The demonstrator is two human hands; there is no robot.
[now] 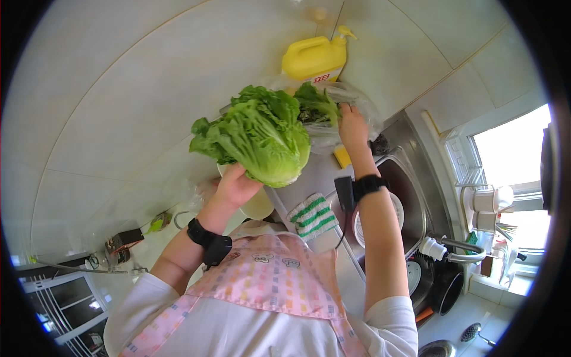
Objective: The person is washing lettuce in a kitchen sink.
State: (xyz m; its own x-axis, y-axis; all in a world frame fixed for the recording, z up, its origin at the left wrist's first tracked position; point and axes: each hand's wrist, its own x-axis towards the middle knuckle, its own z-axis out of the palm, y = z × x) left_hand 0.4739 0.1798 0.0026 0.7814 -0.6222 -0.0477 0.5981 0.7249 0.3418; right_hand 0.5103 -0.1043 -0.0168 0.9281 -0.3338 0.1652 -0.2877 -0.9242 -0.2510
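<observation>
A head of green lettuce [263,138] rests upright-tilted in my left hand [238,185], its pale cut base turned towards me. My right hand [353,127] is at a clear plastic bag [368,105] behind the lettuce. Its fingers close on the stalk end of a loose lettuce leaf [319,100], just over the bag. Darker leafy scraps [312,115] lie in the bag; the lettuce head hides part of it.
A yellow detergent jug [314,58] with a pump stands against the tiled wall. Nearby are a yellow sponge [342,157], a striped cloth [313,217] and a steel sink [419,192] holding a white colander [396,212]. A faucet [466,252] and a black pan [450,292] are at right.
</observation>
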